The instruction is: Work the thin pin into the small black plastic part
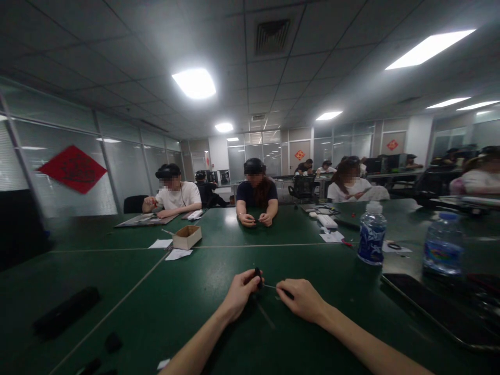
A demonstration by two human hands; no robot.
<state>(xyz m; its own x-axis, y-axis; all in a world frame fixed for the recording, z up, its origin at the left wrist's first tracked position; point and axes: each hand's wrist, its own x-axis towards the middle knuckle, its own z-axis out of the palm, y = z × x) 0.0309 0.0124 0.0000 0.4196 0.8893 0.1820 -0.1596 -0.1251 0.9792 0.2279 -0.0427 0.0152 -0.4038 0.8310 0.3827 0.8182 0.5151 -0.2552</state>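
Above the green table (175, 312), my left hand (240, 294) pinches a small black part (258, 276), its exact kind too small to make out. My right hand (302, 298) is closed around the dark handle of a screwdriver (270, 286). The thin metal shaft points left, and its tip is at or close to the black part; contact cannot be made out. Fingers cover most of the handle. Both hands are near each other at the middle of the table's near half.
Right of my hands are a blue-labelled bottle (372, 237), a blue-capped bottle (443, 245) and a phone (437, 310). A small open box (187, 237) stands ahead on the left. A black case-like object (67, 311) lies at left. Across the table sits a person (257, 195).
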